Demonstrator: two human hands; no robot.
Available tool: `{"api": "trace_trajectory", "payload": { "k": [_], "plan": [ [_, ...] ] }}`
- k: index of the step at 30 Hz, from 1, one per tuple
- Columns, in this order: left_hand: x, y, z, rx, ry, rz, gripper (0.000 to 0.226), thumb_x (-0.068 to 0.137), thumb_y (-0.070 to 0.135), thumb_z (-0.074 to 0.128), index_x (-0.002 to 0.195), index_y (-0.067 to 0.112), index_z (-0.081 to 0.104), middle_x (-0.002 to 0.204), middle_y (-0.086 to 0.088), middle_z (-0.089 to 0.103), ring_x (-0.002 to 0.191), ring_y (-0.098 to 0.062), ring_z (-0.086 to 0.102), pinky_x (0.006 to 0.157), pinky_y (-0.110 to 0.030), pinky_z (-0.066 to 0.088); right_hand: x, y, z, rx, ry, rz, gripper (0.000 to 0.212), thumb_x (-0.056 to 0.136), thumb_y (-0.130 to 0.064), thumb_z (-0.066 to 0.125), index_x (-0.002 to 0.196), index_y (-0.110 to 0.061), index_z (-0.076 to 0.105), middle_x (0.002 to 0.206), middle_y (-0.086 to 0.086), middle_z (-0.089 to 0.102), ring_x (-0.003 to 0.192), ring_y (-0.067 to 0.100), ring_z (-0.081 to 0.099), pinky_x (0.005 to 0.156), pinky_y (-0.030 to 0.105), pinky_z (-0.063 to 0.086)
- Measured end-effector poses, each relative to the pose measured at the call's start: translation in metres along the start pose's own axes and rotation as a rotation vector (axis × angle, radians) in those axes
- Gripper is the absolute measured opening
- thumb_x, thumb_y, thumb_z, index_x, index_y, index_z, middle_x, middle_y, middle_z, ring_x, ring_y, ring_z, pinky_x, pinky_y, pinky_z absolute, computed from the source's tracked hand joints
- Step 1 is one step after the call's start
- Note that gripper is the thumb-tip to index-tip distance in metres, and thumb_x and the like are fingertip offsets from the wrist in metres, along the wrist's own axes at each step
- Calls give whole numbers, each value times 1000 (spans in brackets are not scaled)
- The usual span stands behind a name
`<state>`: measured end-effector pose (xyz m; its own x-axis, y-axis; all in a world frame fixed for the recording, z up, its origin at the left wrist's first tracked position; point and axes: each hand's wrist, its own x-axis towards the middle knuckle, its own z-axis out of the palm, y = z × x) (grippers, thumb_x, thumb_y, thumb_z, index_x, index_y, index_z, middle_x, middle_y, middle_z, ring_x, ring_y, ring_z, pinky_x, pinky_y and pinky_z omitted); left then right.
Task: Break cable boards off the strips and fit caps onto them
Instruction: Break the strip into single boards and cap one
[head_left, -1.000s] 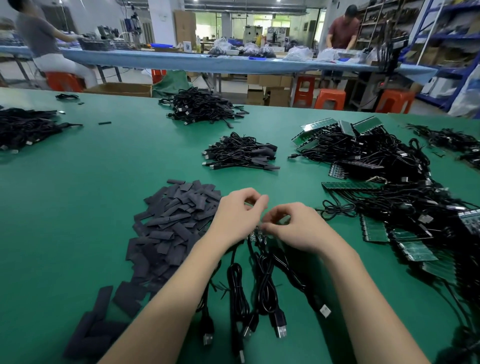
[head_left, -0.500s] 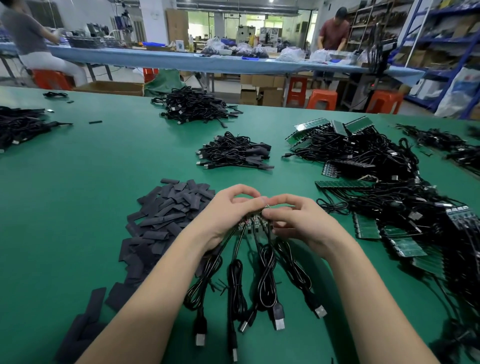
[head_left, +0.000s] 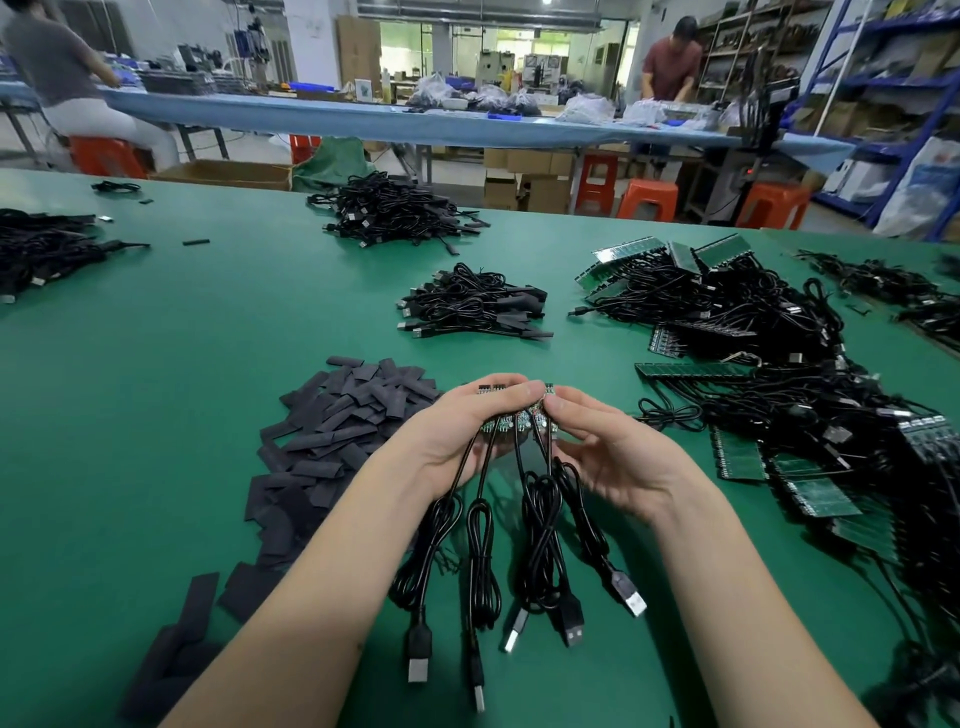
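Observation:
My left hand (head_left: 467, 431) and my right hand (head_left: 608, 457) meet above the green table, both gripping one short strip of small green cable boards (head_left: 519, 418). Several black USB cables (head_left: 540, 545) hang from the boards and trail toward me, plugs lying on the table. A pile of flat dark grey caps (head_left: 337, 431) lies just left of my left hand. My fingers cover most of the boards.
A tangle of cables with green board strips (head_left: 691, 370) fills the right side. A small bundle of capped cables (head_left: 472, 306) lies ahead, a larger heap (head_left: 395, 210) beyond it, another at the far left (head_left: 41, 249). Two people work at a blue table (head_left: 363, 119) behind.
Both hands have lifted the strip off the table and turned it upward, so the cables now hang down from it. The view has tilted up slightly.

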<state>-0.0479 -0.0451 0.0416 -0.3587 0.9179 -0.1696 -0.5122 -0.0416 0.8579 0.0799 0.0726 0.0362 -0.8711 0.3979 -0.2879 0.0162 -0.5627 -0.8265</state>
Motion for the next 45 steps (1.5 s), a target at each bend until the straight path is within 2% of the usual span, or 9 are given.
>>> {"api": "trace_trajectory", "payload": {
  "k": [10,19,24,28,31,35,40,42,45],
  "plan": [
    [-3,0,-1,-115,-66,-51,6,76,15,78,76,20,74,84,-2,69,70,-11,65,72,-21,51,-5,6,11,222,-111,17,64,79,-8,69,140,0,53,107,14,68,73,24,73,74,38,63],
    [-8,2,7,-225,-90,-108,20,77,12,72,93,5,62,75,-8,69,57,-15,69,53,-20,56,-9,8,13,236,-144,56,77,78,-18,70,146,5,42,136,22,48,96,30,61,95,43,50],
    [-7,0,6,-205,-89,-118,22,76,14,73,94,7,62,76,-7,69,59,-15,69,57,-23,58,-10,8,15,297,-174,60,75,71,-13,79,139,7,52,141,24,50,97,28,60,102,42,46],
    [-8,1,3,-206,-163,-119,10,81,21,75,85,13,72,76,-2,72,65,-14,70,68,-22,55,-13,6,12,384,-267,60,49,47,1,97,91,2,75,89,17,72,65,17,70,66,30,63],
    [0,-1,3,-12,-84,-24,27,78,17,82,99,14,65,86,-4,71,76,-17,65,81,-30,49,-12,-2,8,312,-154,19,57,68,-5,84,122,-4,66,95,10,68,69,15,65,66,24,60],
    [8,-13,0,662,359,237,25,77,29,85,93,24,67,96,-6,75,83,-17,64,83,-32,48,-12,-17,5,-19,111,-67,34,68,-15,79,99,-18,66,72,-6,69,58,8,60,53,17,50],
    [10,-27,0,1335,490,608,25,84,34,76,102,26,60,113,7,61,109,-13,51,96,-31,42,-14,-24,3,-320,416,-318,14,84,-12,78,93,-19,70,78,0,63,52,5,53,54,18,48],
    [12,-26,8,1158,433,656,14,89,30,71,99,24,63,106,9,66,103,-12,59,94,-31,47,-15,-26,7,-356,444,-385,12,85,-14,78,90,-22,70,82,0,65,65,11,58,53,17,49],
    [12,-23,25,539,202,397,10,99,26,62,101,17,67,100,0,75,95,-21,73,91,-33,56,-14,-26,14,-414,436,-452,11,86,-16,78,89,-24,70,74,-10,68,69,9,62,54,16,49]
  ]
}}
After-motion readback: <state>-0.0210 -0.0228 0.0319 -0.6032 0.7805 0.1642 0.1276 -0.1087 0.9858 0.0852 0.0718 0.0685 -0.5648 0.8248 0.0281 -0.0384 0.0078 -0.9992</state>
